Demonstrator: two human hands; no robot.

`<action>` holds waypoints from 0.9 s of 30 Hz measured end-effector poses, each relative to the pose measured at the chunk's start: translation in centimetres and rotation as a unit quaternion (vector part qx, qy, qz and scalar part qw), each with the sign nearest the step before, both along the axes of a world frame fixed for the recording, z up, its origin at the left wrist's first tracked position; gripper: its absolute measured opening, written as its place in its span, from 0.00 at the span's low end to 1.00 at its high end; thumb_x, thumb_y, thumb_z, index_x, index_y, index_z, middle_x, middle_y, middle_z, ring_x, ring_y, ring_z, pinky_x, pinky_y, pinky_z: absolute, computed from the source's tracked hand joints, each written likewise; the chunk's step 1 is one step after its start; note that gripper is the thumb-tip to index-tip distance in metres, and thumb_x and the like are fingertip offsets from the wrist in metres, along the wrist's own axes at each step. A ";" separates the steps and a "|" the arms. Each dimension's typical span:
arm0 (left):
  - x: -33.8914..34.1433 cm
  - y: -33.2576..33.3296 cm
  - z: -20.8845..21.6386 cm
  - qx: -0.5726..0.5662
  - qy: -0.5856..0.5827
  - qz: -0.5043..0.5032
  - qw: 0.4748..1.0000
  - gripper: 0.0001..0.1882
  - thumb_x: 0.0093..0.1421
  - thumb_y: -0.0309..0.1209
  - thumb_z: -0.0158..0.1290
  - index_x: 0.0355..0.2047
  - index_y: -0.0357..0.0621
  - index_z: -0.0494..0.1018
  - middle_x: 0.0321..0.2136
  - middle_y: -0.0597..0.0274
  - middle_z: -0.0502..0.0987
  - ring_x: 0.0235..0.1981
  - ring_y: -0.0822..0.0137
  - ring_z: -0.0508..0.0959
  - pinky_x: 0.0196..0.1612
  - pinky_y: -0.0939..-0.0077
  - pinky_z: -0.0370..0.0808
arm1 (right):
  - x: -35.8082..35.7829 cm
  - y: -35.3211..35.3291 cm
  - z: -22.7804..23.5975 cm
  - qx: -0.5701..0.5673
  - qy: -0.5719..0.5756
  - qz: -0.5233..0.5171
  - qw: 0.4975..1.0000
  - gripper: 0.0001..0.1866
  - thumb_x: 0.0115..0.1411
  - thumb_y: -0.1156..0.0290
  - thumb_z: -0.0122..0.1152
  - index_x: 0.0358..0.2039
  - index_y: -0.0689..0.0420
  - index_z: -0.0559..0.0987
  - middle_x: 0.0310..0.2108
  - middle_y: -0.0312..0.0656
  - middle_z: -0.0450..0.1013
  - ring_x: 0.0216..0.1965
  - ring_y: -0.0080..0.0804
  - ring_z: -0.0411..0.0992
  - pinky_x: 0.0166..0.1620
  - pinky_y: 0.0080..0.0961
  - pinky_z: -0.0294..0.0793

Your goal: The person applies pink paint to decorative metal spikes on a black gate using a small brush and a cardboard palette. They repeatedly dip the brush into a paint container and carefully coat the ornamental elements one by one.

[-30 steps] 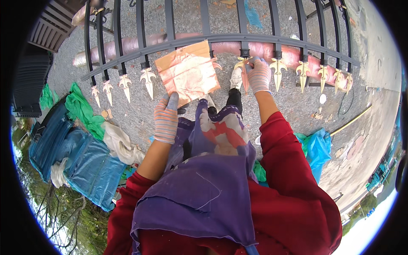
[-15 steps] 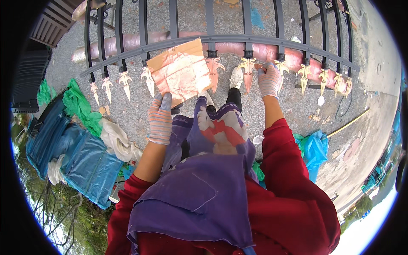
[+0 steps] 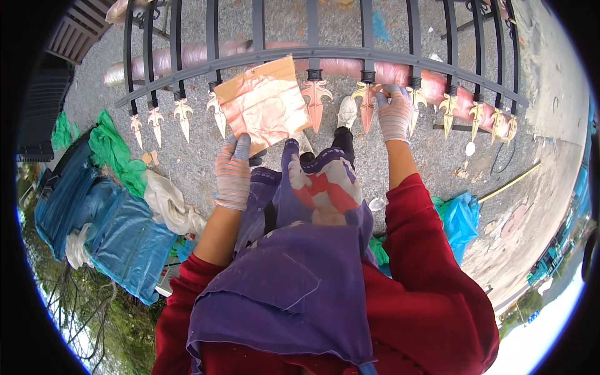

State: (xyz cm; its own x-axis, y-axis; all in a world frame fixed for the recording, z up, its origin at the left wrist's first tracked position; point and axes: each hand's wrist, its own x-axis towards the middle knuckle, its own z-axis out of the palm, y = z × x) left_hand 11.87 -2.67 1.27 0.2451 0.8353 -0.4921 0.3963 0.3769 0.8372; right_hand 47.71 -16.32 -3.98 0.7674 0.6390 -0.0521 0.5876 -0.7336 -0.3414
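Note:
My left hand, in a striped knit glove, grips the lower edge of a square piece of cardboard. Shiny pinkish-copper patches cover much of its face. My right hand, gloved alike, has its fingers pinched together at the right side of a spear-shaped finial on a black metal fence. That finial is part gold, part reddish pink. What the fingertips hold is too small to make out. Left of it, a reddish-pink finial stands beside the cardboard; a gold finial is to the right.
A long roll wrapped in pink film lies under the fence. Blue sheeting and green plastic lie at the left. At the right are a blue bag and a thin yellow stick. My shoe stands beneath the finials.
The view has shifted slightly. My right hand stays at the same finial, its fingers a little higher beside it. The cardboard remains in my left hand, almost unmoved.

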 end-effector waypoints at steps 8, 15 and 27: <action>-1.8 -0.2 -0.9 0.122 0.096 -0.069 0.986 0.08 0.57 0.22 0.49 0.38 0.38 0.73 0.27 0.59 0.74 0.26 0.63 0.75 0.30 0.70 0.74 | -5.1 2.1 -0.7 -0.031 -0.036 0.115 0.992 0.07 0.53 0.64 0.62 0.34 0.43 0.80 0.37 0.38 0.75 0.44 0.44 0.71 0.47 0.44 0.66; 0.6 0.3 2.2 0.025 0.010 -0.001 1.000 0.05 0.58 0.21 0.49 0.35 0.36 0.73 0.24 0.60 0.73 0.24 0.65 0.75 0.27 0.71 0.73 | -2.7 1.4 0.2 -0.115 -0.036 0.029 0.992 0.08 0.51 0.61 0.64 0.32 0.44 0.80 0.37 0.38 0.76 0.44 0.43 0.71 0.49 0.43 0.66; 2.0 0.3 5.2 0.024 0.022 -0.018 0.999 0.11 0.61 0.29 0.53 0.41 0.37 0.72 0.28 0.62 0.76 0.26 0.68 0.78 0.30 0.74 0.76 | -6.1 0.5 -0.6 -0.060 0.020 0.061 0.996 0.06 0.54 0.61 0.62 0.32 0.44 0.80 0.35 0.41 0.77 0.43 0.47 0.72 0.49 0.42 0.67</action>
State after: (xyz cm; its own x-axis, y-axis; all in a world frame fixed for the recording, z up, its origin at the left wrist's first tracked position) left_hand 13.89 -2.33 6.49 0.2546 0.8493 -0.4625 0.4460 0.3213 0.8354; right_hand 41.61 -15.87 -4.57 0.6796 0.7152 -0.1628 0.6634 -0.6940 -0.2798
